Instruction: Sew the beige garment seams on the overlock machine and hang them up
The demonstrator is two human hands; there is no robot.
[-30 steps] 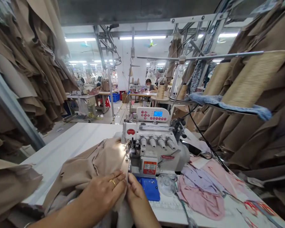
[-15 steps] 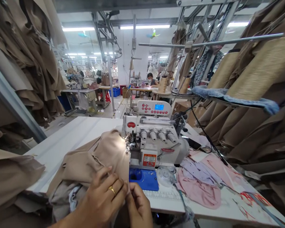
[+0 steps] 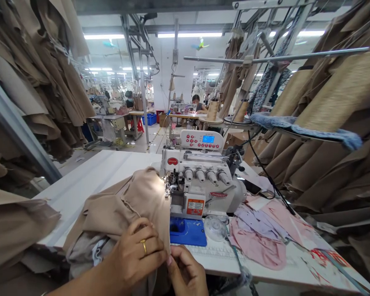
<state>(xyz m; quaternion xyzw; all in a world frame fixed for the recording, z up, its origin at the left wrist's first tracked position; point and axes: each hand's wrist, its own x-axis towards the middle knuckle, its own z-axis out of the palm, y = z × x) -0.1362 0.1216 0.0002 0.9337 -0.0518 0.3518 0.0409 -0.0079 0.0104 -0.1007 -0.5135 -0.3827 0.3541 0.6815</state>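
Right hand [image 3: 188,269] with fingers pinching the edge of brown cloth [image 3: 149,205], left hand [image 3: 143,248] with fingers curled closed on it alongside, cloth spread on a white bench [image 3: 77,181] up to the sewing machine [image 3: 200,181], blue tray [image 3: 191,233] just beside, pink scraps [image 3: 259,246] farther right.

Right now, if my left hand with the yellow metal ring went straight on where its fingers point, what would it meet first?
Probably your bare right hand, whose fingertips are close to those of your left hand, at the edge of the smooth tan fabric, though depth is hard to judge.
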